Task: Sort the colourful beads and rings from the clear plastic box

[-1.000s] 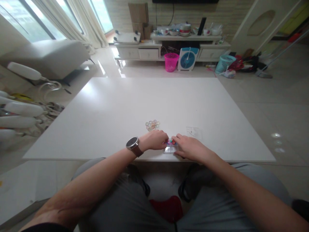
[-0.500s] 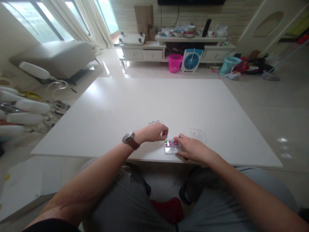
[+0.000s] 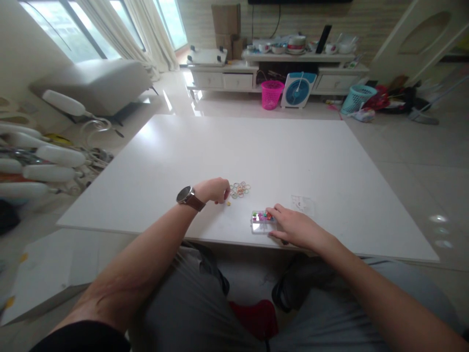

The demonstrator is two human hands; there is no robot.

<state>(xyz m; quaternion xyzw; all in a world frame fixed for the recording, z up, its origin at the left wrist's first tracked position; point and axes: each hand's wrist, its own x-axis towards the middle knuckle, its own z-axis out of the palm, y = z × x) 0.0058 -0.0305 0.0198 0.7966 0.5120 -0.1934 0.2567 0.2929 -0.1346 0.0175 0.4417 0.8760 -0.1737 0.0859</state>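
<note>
Near the front edge of the white table, my right hand grips the right side of a small clear compartment box, which holds green, pink, blue and red pieces in its back row. My left hand is closed, fingertips down, just left of a pile of thin rings; whatever it pinches is too small to make out. A tiny yellow piece lies beside its fingertips. Behind my right hand, a clear lid-like piece rests on the table.
The white table spans the view. Beyond it stand a pink basket, a blue fan, a teal basket and a low cabinet. White padded objects crowd the left side.
My left hand has moved left from above the box to beside the ring pile, uncovering the rings and the yellow piece. My right hand stays on the box. The view has shifted slightly.
</note>
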